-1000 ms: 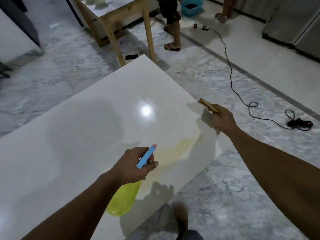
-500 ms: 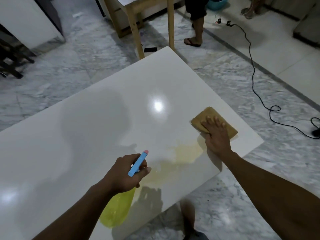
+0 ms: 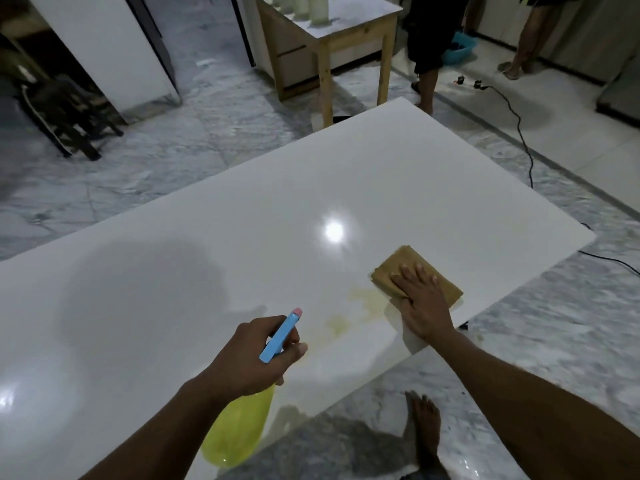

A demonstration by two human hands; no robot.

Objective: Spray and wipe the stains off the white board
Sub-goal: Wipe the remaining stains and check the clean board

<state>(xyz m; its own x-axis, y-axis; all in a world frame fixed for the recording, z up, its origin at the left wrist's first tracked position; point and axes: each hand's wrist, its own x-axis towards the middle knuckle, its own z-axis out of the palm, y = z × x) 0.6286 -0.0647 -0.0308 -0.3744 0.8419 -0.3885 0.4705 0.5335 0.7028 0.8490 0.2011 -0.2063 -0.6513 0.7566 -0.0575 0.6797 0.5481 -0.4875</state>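
The white board [image 3: 381, 174] lies flat over the marble floor [image 3: 194, 140], and the yellowish stain [image 3: 367, 299] sits near its close edge, between the two hands. The right hand [image 3: 424, 306] is spread flat, fingers straight, pressing a folded tan cloth [image 3: 408, 268] onto the board. A second ago that hand pinched the cloth edge-on at the board's rim; half a second ago it had laid it down beyond the stain. Now the cloth's near-left corner touches the stain's edge, and the stain looks patchier than before, with a smaller smear [image 3: 337, 322] apart toward the left hand. The left hand [image 3: 256, 355] is curled round the neck of the spray bottle [image 3: 239, 431], as in both earlier pictures. The yellow body hangs below the fist and the blue head points over the board toward the stain. The view has tipped up since then, so more shows behind: a wooden table [image 3: 325, 32], a black cable [image 3: 519, 133] and a bystander's legs [image 3: 427, 46].
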